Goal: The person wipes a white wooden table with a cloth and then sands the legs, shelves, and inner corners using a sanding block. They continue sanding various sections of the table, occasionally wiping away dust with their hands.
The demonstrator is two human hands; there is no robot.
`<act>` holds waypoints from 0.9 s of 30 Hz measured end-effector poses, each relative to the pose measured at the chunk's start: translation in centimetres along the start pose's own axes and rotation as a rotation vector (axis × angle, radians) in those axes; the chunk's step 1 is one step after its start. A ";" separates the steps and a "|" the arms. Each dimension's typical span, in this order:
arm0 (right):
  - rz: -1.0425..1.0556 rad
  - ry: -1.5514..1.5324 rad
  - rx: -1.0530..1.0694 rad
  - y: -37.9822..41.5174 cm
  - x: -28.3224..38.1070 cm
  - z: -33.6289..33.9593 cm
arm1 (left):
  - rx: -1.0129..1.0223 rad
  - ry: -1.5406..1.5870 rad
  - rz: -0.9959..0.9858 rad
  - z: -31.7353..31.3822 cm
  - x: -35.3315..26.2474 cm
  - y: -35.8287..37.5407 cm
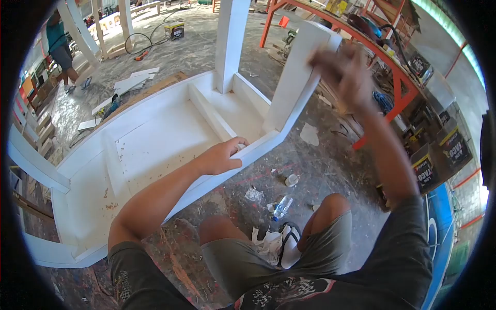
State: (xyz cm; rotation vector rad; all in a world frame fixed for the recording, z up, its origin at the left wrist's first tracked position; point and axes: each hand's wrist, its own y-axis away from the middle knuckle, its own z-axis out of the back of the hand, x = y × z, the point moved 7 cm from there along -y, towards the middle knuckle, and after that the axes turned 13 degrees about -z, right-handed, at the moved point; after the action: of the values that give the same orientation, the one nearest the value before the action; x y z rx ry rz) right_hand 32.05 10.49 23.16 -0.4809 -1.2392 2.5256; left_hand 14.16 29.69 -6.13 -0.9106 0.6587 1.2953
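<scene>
A white wooden table (165, 126) lies upside down before me, its legs pointing up and crossbars running across its underside. My left hand (222, 156) grips the near side rail (258, 148), thumb on the outer side and fingers over the top edge. At the upper right, my right hand (349, 77) is blurred by motion, its fingers bent at the top of the near right leg (299, 77). I cannot tell what is in those fingers. Another leg (231, 44) stands behind it. Brown crumbs (111, 205) are scattered inside the frame.
Below the rail, a plastic bottle (282, 207), a clear cup (292, 180) and crumpled wrapping (253, 194) lie on the stained floor. An orange workbench (398, 88) stands right, with printed boxes (424, 170) beneath. A person (61, 46) walks at far left, past white boards (135, 81).
</scene>
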 end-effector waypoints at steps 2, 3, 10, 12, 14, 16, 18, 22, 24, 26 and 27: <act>-0.038 -0.042 -0.185 -5.4 -0.5 5.7 | 0.001 0.036 0.042 -0.4 -0.3 0.2; -0.065 0.043 -0.266 -6.9 -0.8 6.5 | -0.001 0.035 0.042 -0.4 -0.3 0.2; -0.057 -0.110 -0.408 0.3 -1.6 3.5 | 0.067 0.093 0.071 0.1 -1.1 0.3; -0.025 -0.036 -0.281 1.0 0.4 1.8 | 0.099 0.139 0.147 -0.3 -1.3 0.3; -0.049 -0.095 -0.273 2.2 1.1 -0.2 | 0.069 0.142 0.077 -0.7 0.5 -0.2; -0.007 -0.148 -0.243 5.5 2.2 -3.0 | 0.030 0.143 0.006 -1.0 0.7 -0.1; -0.067 -0.293 0.049 11.6 3.1 -8.3 | 0.026 0.131 0.020 -0.7 0.0 -0.3; -0.072 -0.202 0.172 17.3 4.8 -10.9 | 0.031 0.161 0.022 -0.5 0.2 -0.3; -0.408 -0.342 0.194 18.2 4.8 -10.2 | 0.037 0.245 0.046 -0.6 0.7 -0.4; -0.491 -0.452 0.133 18.4 7.5 -9.5 | -0.026 0.208 -0.046 -0.2 1.4 -1.1; -0.576 -0.560 0.076 18.8 8.1 -9.2 | -0.086 0.175 -0.136 0.2 1.2 -1.3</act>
State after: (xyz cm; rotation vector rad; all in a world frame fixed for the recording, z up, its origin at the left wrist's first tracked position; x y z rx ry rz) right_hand 26.50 9.12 1.45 0.5689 -1.2112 2.2322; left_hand 15.59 30.45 -6.84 -1.1298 0.6681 1.1380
